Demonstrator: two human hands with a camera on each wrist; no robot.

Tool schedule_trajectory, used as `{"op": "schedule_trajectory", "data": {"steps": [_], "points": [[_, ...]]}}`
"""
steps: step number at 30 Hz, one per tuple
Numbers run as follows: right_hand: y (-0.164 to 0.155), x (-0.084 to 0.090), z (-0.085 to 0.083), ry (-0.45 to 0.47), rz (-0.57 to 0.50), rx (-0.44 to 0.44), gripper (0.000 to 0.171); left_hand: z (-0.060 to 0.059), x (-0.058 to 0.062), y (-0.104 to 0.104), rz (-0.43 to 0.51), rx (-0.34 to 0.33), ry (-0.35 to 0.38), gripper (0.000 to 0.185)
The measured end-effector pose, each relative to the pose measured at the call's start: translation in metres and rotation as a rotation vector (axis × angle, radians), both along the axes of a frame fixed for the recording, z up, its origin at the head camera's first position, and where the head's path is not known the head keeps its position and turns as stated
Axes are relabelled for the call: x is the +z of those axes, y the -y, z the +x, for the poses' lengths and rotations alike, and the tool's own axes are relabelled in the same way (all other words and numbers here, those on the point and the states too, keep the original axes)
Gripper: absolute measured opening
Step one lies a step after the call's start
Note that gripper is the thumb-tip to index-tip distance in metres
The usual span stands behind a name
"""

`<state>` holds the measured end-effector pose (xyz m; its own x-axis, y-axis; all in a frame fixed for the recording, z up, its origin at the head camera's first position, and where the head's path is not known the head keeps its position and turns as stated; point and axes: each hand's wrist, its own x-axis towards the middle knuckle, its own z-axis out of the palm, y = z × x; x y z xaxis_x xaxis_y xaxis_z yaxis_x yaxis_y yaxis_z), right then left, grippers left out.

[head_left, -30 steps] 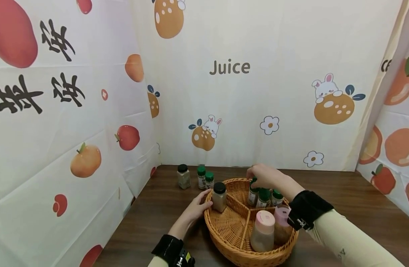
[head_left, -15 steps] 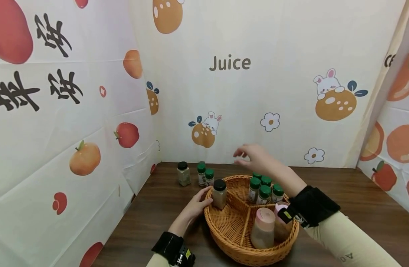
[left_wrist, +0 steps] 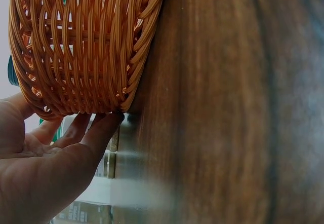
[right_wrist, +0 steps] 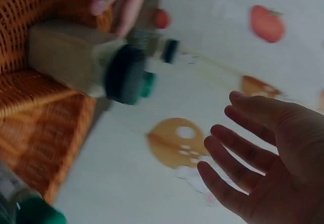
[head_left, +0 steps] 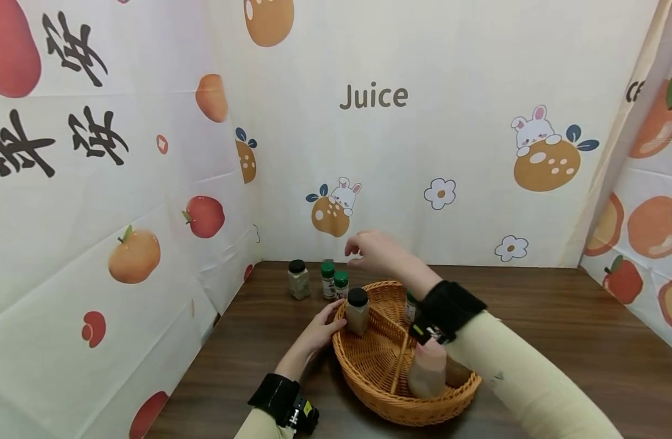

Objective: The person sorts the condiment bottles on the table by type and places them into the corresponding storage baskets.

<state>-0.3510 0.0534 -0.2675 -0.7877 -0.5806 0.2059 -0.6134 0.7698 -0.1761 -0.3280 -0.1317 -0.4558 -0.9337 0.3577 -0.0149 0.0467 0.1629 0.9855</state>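
My left hand (head_left: 316, 333) grips the left rim of a round wicker basket (head_left: 363, 390), thumb at the rim and fingers against the outer wall (left_wrist: 83, 46). Inside the basket, a black-lidded jar (head_left: 358, 314) stands in the left compartment. A pink-lidded shaker bottle (head_left: 427, 369) is in the front compartment. My right hand (head_left: 381, 253) is in the air above the basket's far side, holding nothing, its fingers spread and loosely bent in the right wrist view. A green-lidded jar (head_left: 410, 306) shows in the back compartment; my right forearm hides the other things there.
Left of the basket, at the back of the dark wooden table (head_left: 522, 305), stand a black-lidded jar (head_left: 299, 280) and two green-lidded jars (head_left: 327, 281). Printed cloth walls (head_left: 468, 122) surround the table at the back and sides.
My right hand has let go of a green-lidded jar in the back compartment, risen, and moved left towards the jars on the table. My left hand stays on the basket rim.
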Motion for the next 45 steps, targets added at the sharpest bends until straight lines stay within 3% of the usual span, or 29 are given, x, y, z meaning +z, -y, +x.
{"op": "schedule_trajectory", "data": {"steps": [4,9,15,23,30,38,45], "points": [[0.021,-0.026,-0.026,0.110,0.095,-0.001,0.023,0.001,0.000,-0.001,-0.009,-0.005,-0.005,0.055],[0.034,-0.047,-0.042,0.193,0.169,-0.017,0.033,0.002,0.000,0.000,0.020,-0.023,-0.003,0.056],[0.045,-0.063,-0.050,0.189,0.212,-0.036,0.039,0.002,-0.001,0.002,0.037,-0.040,-0.005,0.056],[0.044,-0.074,-0.054,0.180,0.199,-0.069,0.026,0.003,-0.001,-0.002,0.058,-0.044,-0.005,0.055],[0.032,-0.068,-0.050,0.191,0.122,-0.069,0.021,0.002,-0.001,-0.005,0.061,-0.040,0.001,0.056],[0.003,-0.034,-0.050,0.170,-0.089,-0.134,0.023,0.004,-0.001,-0.004,0.054,-0.003,-0.011,0.054],[-0.036,-0.018,-0.044,0.150,-0.053,-0.156,0.019,0.004,-0.001,-0.003,0.044,0.016,-0.022,0.055]]}}
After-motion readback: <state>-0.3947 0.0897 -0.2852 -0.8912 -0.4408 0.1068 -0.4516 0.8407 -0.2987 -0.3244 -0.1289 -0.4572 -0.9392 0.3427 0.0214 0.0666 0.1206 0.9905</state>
